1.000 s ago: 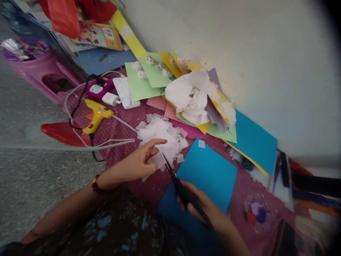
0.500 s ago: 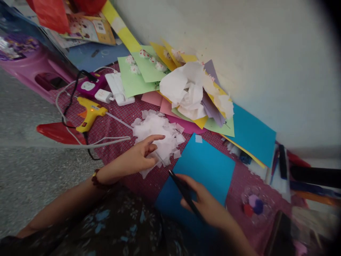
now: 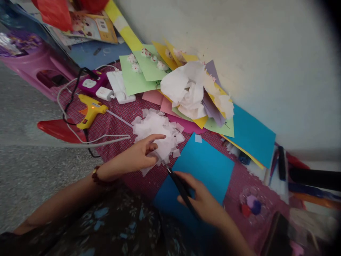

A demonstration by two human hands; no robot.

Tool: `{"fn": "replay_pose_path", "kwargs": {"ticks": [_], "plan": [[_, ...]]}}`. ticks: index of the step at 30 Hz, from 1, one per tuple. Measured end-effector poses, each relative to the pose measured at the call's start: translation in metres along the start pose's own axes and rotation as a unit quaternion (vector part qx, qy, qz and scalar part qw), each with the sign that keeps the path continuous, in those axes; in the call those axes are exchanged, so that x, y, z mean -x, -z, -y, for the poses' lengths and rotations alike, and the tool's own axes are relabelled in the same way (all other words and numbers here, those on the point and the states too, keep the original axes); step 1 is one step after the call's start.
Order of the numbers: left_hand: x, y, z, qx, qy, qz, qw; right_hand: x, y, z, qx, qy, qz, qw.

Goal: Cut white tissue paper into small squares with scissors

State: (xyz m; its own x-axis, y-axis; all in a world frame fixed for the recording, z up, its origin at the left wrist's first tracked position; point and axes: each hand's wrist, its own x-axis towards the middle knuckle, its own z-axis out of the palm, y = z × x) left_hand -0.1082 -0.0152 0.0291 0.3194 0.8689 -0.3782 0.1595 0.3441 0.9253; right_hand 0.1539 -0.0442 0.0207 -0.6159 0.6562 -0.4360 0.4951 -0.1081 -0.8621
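Note:
My left hand (image 3: 142, 153) hovers over a heap of small white paper squares (image 3: 156, 126), index finger stretched out. Its thumb and bent fingers are pinched on a thin white paper square (image 3: 157, 156), partly hidden against the heap. My right hand (image 3: 198, 197) is closed around a slim black pen-like tool (image 3: 182, 190) with a thin metal tip. That tip points up and left, at the paper by my left thumb; whether they touch I cannot tell. Under the right hand lies a blue sheet (image 3: 210, 160), one white square (image 3: 198, 138) near its top corner.
A yellow glue gun (image 3: 92, 111), its light on, lies left among cables near a purple power strip (image 3: 93, 83). Coloured cards (image 3: 140, 78) and crumpled white paper (image 3: 186, 87) are piled along the wall. A clear dish (image 3: 252, 206) with coloured pieces sits right.
My right hand has shifted slightly up and left, bringing the black tool's tip to the paper at my left hand. The left hand has barely moved.

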Motion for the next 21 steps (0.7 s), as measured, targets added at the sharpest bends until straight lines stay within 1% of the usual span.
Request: {"fn": "replay_pose_path", "kwargs": {"ticks": [8, 14, 18, 21], "plan": [[-0.0077, -0.0015, 0.001, 0.023, 0.031, 0.014, 0.999, -0.0003, -0.0016, -0.002, 0.052, 0.012, -0.015, 0.998], [-0.0088, -0.0017, 0.0, 0.019, 0.022, 0.011, 1.0, -0.0027, -0.0015, -0.0053, 0.054, 0.015, -0.023, 0.998], [-0.0092, -0.0022, 0.0004, 0.013, 0.024, 0.005, 1.0, -0.0038, -0.0029, -0.0085, 0.047, 0.011, -0.039, 0.998], [-0.0059, -0.0034, -0.0009, 0.068, 0.031, -0.015, 0.997, -0.0055, -0.0037, -0.0077, 0.034, 0.001, -0.054, 0.998]]}}
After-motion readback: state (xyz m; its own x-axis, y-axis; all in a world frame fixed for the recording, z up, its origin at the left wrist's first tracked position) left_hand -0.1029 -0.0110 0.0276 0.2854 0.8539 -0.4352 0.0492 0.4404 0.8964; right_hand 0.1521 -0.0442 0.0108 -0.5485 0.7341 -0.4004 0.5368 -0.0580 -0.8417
